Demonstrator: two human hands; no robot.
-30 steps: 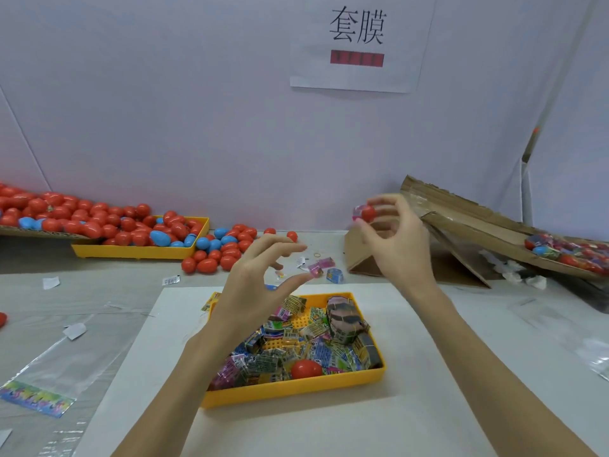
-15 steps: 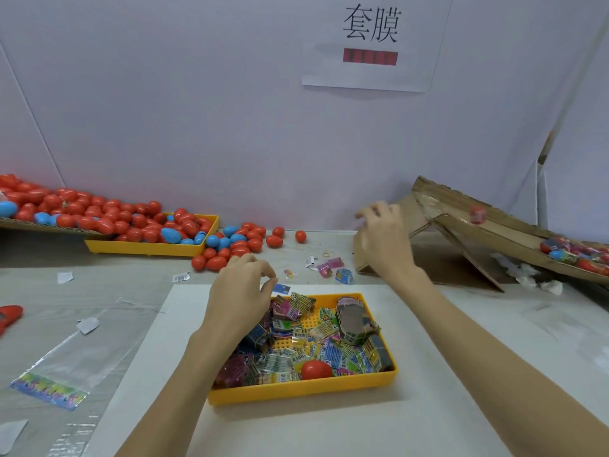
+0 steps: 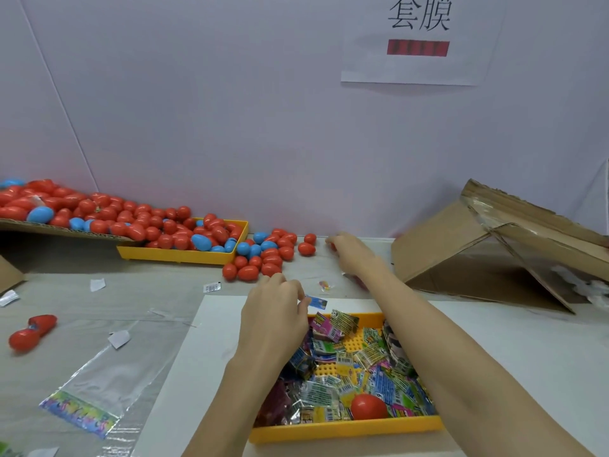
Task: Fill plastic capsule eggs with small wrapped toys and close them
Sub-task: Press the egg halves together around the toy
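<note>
My right hand (image 3: 354,255) is stretched out to the far side of the worktop (image 3: 527,351), fingers curled down over something red at their tips; I cannot tell whether that grip actually holds it or only touches it. Just left of that grip lie loose red capsule eggs (image 3: 306,248), spilling from the far yellow tray (image 3: 184,253) heaped with red and blue ones. To its right stands a slanted cardboard ramp (image 3: 461,255). My left hand (image 3: 275,311) hovers at the back edge of the near yellow tray (image 3: 346,430), fingers bunched; its grip looks closed, but what it pinches, if anything, I cannot see. Just right of that grip and below it, the wrapped toys (image 3: 336,328) fill the tray, with one red egg (image 3: 368,406) among them near the front rim. Well left lies an opened red egg (image 3: 31,331) beside a clear bag (image 3: 99,384).
</note>
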